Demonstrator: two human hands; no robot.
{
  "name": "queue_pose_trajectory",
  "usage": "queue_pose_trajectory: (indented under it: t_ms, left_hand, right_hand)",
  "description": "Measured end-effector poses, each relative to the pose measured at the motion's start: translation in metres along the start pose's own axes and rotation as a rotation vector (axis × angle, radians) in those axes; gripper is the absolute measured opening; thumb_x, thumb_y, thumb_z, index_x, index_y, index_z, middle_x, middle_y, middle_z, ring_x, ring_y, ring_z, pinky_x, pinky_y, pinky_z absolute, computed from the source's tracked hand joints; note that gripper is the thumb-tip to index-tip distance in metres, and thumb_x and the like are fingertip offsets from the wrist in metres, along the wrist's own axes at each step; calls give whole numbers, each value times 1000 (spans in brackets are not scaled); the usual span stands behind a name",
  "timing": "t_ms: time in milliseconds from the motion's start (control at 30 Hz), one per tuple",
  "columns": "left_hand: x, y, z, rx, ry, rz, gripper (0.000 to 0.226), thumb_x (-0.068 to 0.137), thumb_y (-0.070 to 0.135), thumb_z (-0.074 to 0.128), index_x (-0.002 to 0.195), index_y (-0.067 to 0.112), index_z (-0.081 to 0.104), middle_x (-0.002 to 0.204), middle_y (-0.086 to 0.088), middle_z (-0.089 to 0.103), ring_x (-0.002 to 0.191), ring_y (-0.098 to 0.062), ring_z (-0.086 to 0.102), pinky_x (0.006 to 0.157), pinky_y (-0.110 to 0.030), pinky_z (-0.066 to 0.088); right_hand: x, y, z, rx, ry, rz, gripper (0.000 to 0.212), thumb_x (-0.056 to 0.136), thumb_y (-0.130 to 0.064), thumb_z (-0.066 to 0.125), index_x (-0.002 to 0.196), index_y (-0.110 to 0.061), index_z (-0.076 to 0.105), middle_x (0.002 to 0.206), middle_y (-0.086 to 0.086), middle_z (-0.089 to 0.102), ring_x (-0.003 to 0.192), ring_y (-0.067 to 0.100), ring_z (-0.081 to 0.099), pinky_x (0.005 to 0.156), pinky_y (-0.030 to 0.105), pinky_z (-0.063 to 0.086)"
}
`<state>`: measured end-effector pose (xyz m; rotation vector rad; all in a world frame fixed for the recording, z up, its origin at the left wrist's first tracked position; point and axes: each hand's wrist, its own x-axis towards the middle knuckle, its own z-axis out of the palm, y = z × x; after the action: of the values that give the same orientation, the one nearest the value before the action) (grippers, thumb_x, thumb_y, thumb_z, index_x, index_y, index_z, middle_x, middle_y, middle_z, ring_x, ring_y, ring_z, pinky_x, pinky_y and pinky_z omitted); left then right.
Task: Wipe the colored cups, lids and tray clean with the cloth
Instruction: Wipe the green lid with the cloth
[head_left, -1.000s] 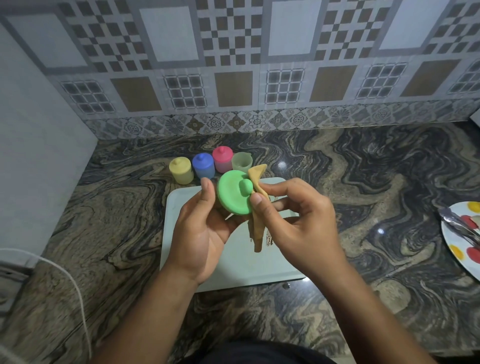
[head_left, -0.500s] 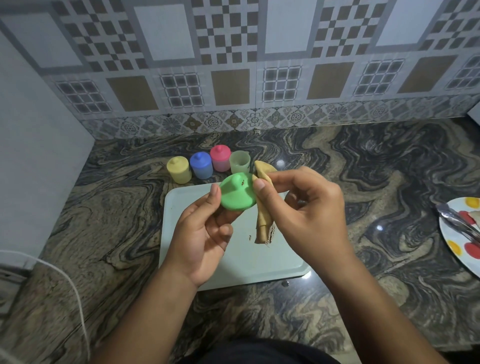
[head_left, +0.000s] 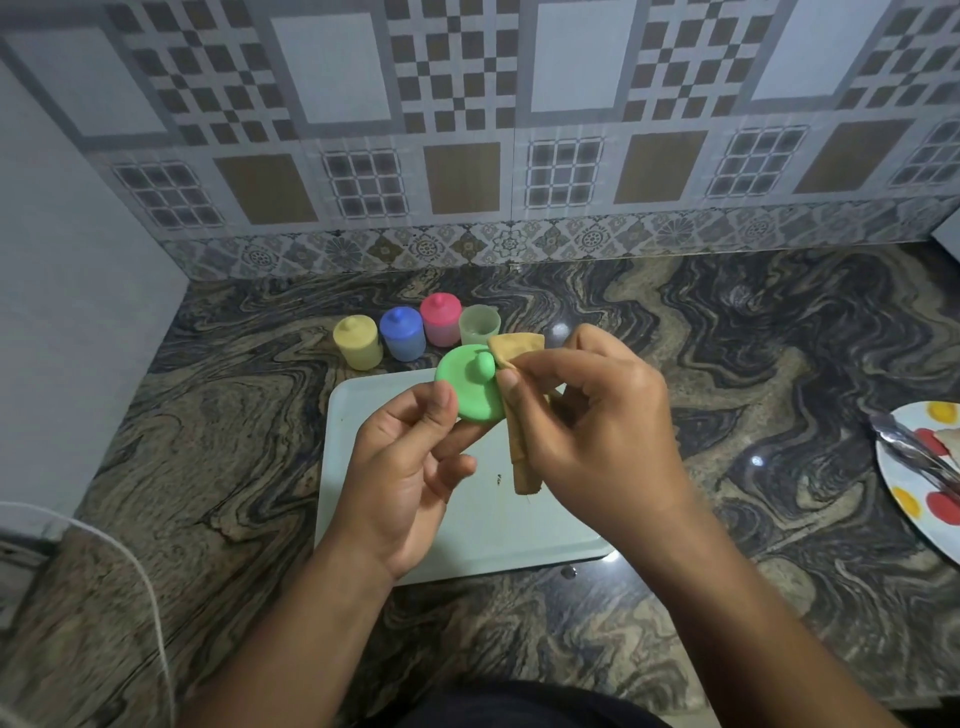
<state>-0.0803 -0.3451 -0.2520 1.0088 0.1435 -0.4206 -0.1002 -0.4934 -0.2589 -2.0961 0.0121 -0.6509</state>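
Note:
My left hand (head_left: 402, 478) pinches a round green lid (head_left: 470, 384) by its lower edge, knob side facing me, above the pale tray (head_left: 358, 415). My right hand (head_left: 597, 431) grips a tan cloth (head_left: 517, 353) and presses it against the lid's right edge; the cloth's tail hangs down to the tray. Behind the tray stand a yellow cup (head_left: 357, 342), a blue cup (head_left: 401, 332) and a pink cup (head_left: 440, 318), each with its lid on, and a green cup (head_left: 479, 323) without a lid.
The tray lies on a dark marbled counter (head_left: 727, 364) with a tiled wall behind and a grey panel (head_left: 78, 312) at the left. A dotted plate (head_left: 919, 467) with metal tongs (head_left: 914, 457) sits at the right edge. A white cable (head_left: 150, 597) runs at lower left.
The green lid has been turned in my left hand: half a second ago it was tilted edge-on, now its knob side faces me again. The cloth stays at its right edge.

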Motion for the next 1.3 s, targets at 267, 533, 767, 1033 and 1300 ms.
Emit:
queue_pose_trajectory:
  t_ms: [267,533,767,1033,1300]
  left_hand:
    - [1,-2,-3,-39,8,12,23,83,25,56,99,10,64,101,-2,77,89,-12,74,42,-11,43]
    - [3,-1,-9,-88,1,14,32,78,31,64,103,12,71,109,-4,75,94,-11,74,42,-10,42]
    - [4,4,-13,-106,-22,-32,30,64,35,70,87,21,81,101,0,77,86,-8,74,41,-10,44]
    - [1,7,-9,-117,-49,-32,30,67,34,66,89,20,81,101,0,77,87,-8,74,42,-12,48]
    - [0,6,-15,-122,-78,3,35,68,37,74,97,19,79,107,-3,76,93,-12,74,47,-14,51]
  right_hand:
    - [-2,-3,4,-9,10,-16,12,91,-24,70,85,-17,78,75,-5,49,53,13,53,49,32,43]
    - [-1,-11,6,-27,15,-48,10,90,-22,72,84,-17,78,73,-9,46,57,9,51,51,28,41]
    - [23,-2,-8,-26,46,51,9,89,-23,77,82,-20,80,69,-7,54,60,8,52,58,18,36]
    - [12,-19,-10,16,-32,21,10,89,-32,75,82,-27,79,67,-9,60,67,6,53,58,21,39]
    - [6,-24,-8,-179,-54,-71,12,88,-33,68,98,-34,75,80,-12,55,64,4,54,58,33,52]
